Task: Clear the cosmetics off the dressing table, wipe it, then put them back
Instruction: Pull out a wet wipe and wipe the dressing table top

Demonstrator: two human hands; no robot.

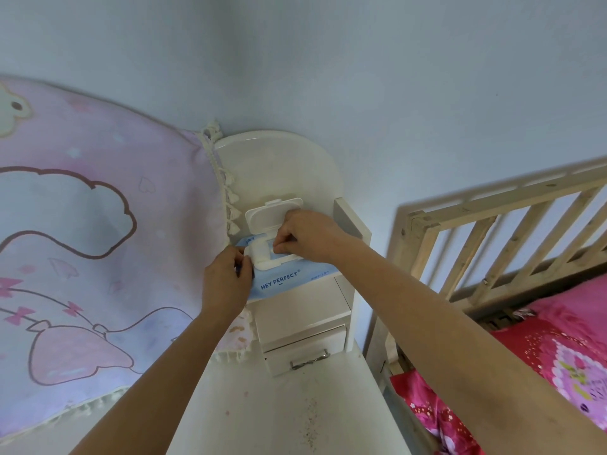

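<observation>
Nearest the camera lies the white top of the dressing table [262, 415], bare of cosmetics and speckled with dark specks and a few pinkish spots. Just beyond, at its back edge, stands a small white drawer unit [302, 310] with a metal handle [308, 357] on its lower drawer. A blue wipe pack [289, 279] printed HEY PERFECT lies on top of this unit, its white flip lid [269, 215] standing open. The left hand [226, 277] grips the pack's left end with its fingers curled round the edge. The right hand [308, 236] reaches over from the right and pinches a white wipe [259, 251] at the opening between thumb and fingertips. Behind the pack rises a rounded white panel [279, 159] against the pale blue wall [328, 60]. To the left hangs a pink cartoon cloth [82, 224] with a tasselled edge, touching the unit's side. To the right stands a wooden bed rail [492, 231] over bright pink bedding [542, 349]
</observation>
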